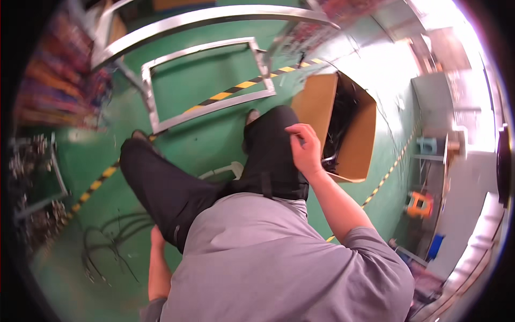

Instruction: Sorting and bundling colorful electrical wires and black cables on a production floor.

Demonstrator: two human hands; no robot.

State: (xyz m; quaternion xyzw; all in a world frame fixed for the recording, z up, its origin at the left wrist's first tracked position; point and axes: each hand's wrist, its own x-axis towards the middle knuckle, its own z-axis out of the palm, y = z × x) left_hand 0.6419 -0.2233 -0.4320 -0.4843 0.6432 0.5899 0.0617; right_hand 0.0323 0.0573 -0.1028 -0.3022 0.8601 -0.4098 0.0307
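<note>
My right hand (306,148) hovers over or rests on my right thigh, beside the cardboard box; I cannot tell whether it touches the trouser. Its fingers are loosely bent with a gap between thumb and forefinger, and nothing shows in it. My left hand (156,236) hangs low by the outside of my left thigh, its fingers mostly hidden behind the leg. Black cables (113,240) lie in loose coils on the floor near it. To my right, the open cardboard box (358,153) holds a dark tangle that looks like more cables.
Before my feet is a rectangular metal frame (201,48), with a larger metal rail (214,22) beyond. Yellow-black tape (96,184) crosses the green floor. Blurred stacked goods (64,86) stand at left, metal parts (33,161) below them. An orange stool (419,205) sits at far right.
</note>
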